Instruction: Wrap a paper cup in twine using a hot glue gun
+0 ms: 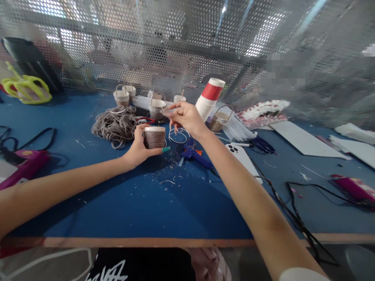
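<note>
My left hand (140, 145) is wrapped around a small paper cup (154, 139), its side wound with brown cord and its pale rim facing up. My right hand (183, 115) is raised to the right of the cup, thumb and fingers pinched together. Something pale shows at those fingertips, too unclear to name. Below that hand a white wire ring (179, 135) lies on the table, beside a blue glue gun (195, 155). A heap of grey-brown cord (115, 125) rests left of the cup, with red-handled pliers (145, 119) behind it.
Several cord-wrapped cups with handles, one a small basket (220, 121), stand toward the back. A stack of paper cups (209, 99) leans there too. A white phone (243, 160), black cables and a magenta glue gun (354, 188) lie rightward; another magenta glue gun (27, 166) lies left.
</note>
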Motion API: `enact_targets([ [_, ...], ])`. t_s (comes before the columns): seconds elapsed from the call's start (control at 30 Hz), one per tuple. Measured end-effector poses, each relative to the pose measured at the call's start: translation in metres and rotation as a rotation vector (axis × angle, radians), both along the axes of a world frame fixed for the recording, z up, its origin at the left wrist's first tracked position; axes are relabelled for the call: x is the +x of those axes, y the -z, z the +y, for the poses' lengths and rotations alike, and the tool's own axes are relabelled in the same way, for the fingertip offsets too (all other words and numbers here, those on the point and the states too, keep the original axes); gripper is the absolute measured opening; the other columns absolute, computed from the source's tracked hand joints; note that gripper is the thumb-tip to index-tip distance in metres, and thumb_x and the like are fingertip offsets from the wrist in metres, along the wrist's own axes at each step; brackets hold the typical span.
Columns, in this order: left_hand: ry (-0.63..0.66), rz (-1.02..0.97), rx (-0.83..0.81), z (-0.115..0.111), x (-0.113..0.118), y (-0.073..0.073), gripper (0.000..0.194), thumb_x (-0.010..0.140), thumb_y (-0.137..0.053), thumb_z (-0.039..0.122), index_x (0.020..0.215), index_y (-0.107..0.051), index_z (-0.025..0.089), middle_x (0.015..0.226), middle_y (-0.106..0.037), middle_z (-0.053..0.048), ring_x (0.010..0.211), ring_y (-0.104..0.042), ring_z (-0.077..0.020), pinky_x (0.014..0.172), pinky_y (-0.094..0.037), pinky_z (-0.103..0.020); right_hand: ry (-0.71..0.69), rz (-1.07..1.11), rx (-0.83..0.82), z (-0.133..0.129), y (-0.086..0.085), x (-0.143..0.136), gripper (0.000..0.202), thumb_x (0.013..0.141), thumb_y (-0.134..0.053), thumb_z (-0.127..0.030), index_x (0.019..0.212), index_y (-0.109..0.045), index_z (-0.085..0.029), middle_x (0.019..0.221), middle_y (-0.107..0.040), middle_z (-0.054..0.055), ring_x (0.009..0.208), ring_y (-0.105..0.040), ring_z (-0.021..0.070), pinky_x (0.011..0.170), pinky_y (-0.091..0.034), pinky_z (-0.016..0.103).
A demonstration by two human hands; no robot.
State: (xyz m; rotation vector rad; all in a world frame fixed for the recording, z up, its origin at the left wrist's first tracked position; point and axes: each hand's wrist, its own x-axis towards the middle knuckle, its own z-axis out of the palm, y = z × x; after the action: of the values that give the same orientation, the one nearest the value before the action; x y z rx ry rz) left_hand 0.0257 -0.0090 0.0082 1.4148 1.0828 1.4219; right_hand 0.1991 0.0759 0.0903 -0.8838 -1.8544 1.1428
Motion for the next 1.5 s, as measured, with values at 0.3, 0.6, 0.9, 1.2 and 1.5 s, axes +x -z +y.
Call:
enact_targets([
  [0.3, 0.104, -0.203, -0.068, -0.002, 0.001, -0.007, 0.074, 0.055, -0.088, 0.029, 0.107, -0.037, 0.026, 0.113, -0.051, -0.004, 0.106, -0.06, -0.0264, 0.08, -0.061, -0.042, -0.109, -0.021, 0.008, -0.007, 0.012, -0.017, 0.047, 0.087, -0.066, -0.053, 0.115, -0.041, -0.025, 0.062, -0.047, -0.008, 0.048, -0.041, 0.0101, 0.048, -0.034, 0.028],
  [0.6, 0.137, -0.335, -0.084, 0.005, -0.002, 0.001, 0.052, 0.071, -0.072, 0.054, 0.104, -0.042, 0.027, 0.1, -0.053, 0.0, 0.093, -0.06, -0.0189, 0.078, -0.056, -0.034, -0.115, 0.03, -0.003, -0.016, -0.004, -0.014, 0.039, 0.091, -0.062, -0.037, 0.123, -0.042, -0.025, 0.068, -0.045, -0.007, 0.055, -0.042, 0.0096, 0.053, -0.037, 0.027],
  [0.9, 0.141, -0.385, -0.094, 0.008, 0.001, 0.004, 0.041, 0.084, -0.051, 0.064, 0.102, -0.047, 0.027, 0.104, -0.063, -0.005, 0.109, -0.064, -0.0274, 0.082, -0.055, -0.04, -0.076, -0.045, 0.075, -0.019, -0.002, -0.018, 0.044, 0.093, -0.062, -0.041, 0.13, -0.044, -0.025, 0.067, -0.046, -0.006, 0.06, -0.048, 0.0125, 0.057, -0.041, 0.028],
  [1.2, 0.125, -0.393, -0.067, 0.007, 0.003, -0.001, 0.051, 0.079, -0.053, 0.072, 0.098, -0.047, 0.026, 0.101, -0.065, -0.005, 0.114, -0.063, -0.0304, 0.081, -0.057, -0.043, -0.137, -0.109, 0.096, -0.027, 0.001, -0.016, 0.05, 0.092, -0.062, -0.036, 0.135, -0.039, -0.022, 0.062, -0.046, -0.009, 0.056, -0.042, 0.0114, 0.06, -0.038, 0.028],
  [1.5, 0.131, -0.394, -0.074, 0.004, 0.002, -0.007, 0.051, 0.074, -0.052, 0.071, 0.097, -0.05, 0.026, 0.101, -0.066, -0.006, 0.115, -0.062, -0.0324, 0.086, -0.056, -0.047, -0.137, -0.225, 0.157, -0.025, 0.005, -0.015, 0.052, 0.093, -0.06, -0.03, 0.139, -0.037, -0.021, 0.061, -0.045, -0.009, 0.055, -0.039, 0.0124, 0.062, -0.034, 0.03],
])
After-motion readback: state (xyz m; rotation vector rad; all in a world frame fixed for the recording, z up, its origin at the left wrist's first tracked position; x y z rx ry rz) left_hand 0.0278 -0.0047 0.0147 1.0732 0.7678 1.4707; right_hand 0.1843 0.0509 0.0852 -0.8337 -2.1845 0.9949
